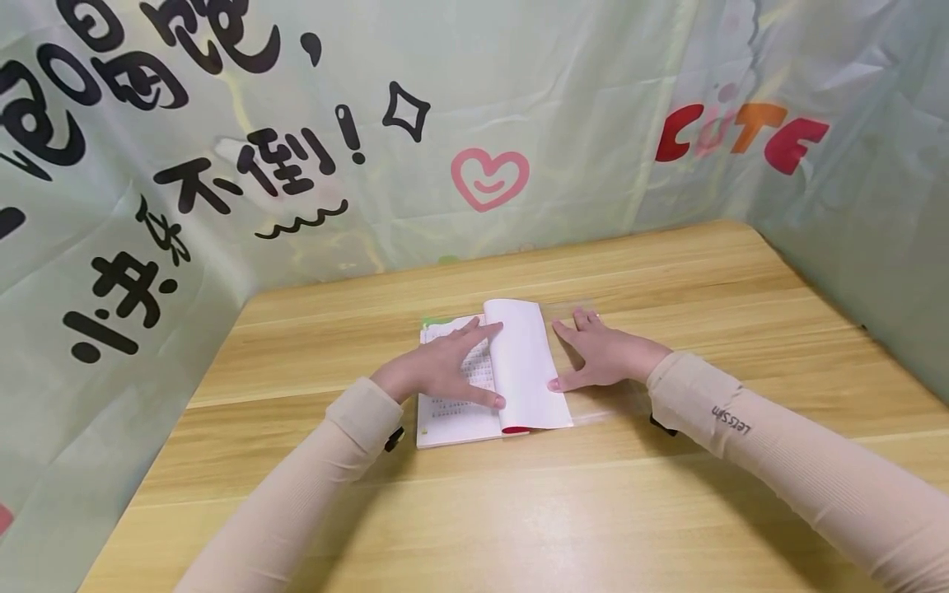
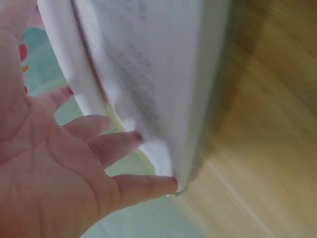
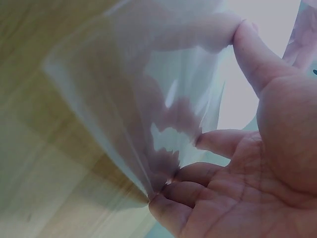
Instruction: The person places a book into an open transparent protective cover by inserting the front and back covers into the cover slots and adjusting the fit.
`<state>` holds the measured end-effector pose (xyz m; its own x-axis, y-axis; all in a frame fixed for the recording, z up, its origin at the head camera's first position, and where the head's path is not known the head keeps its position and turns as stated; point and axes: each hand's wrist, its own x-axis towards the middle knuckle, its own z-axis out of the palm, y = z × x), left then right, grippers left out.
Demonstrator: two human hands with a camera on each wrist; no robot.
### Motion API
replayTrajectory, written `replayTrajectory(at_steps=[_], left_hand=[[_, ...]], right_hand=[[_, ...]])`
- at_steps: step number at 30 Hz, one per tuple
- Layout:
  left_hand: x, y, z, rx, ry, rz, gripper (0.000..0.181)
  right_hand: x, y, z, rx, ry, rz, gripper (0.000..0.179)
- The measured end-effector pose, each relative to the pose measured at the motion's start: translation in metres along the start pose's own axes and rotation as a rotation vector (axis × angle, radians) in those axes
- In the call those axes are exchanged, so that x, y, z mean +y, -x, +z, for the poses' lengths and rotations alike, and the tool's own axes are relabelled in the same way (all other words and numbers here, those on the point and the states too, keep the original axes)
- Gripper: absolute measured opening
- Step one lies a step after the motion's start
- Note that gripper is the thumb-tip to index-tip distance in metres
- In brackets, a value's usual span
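An open book point(image 1: 455, 424) with printed text lies on the table. Its white cover point(image 1: 528, 362) is folded over from the right, and a red strip shows at its lower edge. My left hand point(image 1: 452, 368) rests on the printed page with spread fingers, its index fingertip and thumb reaching the cover. Beyond the cover's right side extends a clear plastic film point(image 3: 89, 74), probably a book cover sleeve. Spread over that film is my right hand point(image 1: 608, 354), thumb at the white cover's edge. In the right wrist view its fingertips point(image 3: 171, 210) touch the film.
A wooden table point(image 1: 556, 519) carries the book near its middle. Behind it hangs a pale printed cloth point(image 1: 578, 99) with black writing, a pink heart and coloured letters. The cloth also closes off the left and right sides.
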<state>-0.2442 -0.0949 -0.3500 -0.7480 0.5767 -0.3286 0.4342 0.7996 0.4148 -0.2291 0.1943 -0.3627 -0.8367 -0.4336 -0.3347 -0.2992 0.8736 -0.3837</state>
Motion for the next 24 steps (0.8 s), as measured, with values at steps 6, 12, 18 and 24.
replayTrajectory(at_steps=[6, 12, 18, 24], left_hand=[[-0.0067, -0.0038, 0.0054, 0.045, 0.0, -0.005, 0.114], [-0.0092, -0.0071, 0.0071, 0.056, -0.04, -0.009, 0.113], [-0.0072, -0.0078, 0.0052, 0.029, -0.063, -0.024, 0.112], [-0.0058, -0.0077, 0.0028, 0.015, -0.063, -0.017, 0.109]], right_hand=[[-0.0002, 0.0007, -0.0011, -0.003, -0.006, -0.003, 0.117], [0.0001, 0.0018, -0.0022, -0.013, -0.003, -0.006, 0.115], [0.0009, 0.0027, -0.0037, -0.024, 0.002, -0.005, 0.114], [0.0024, 0.0016, -0.005, -0.033, -0.007, -0.008, 0.113]])
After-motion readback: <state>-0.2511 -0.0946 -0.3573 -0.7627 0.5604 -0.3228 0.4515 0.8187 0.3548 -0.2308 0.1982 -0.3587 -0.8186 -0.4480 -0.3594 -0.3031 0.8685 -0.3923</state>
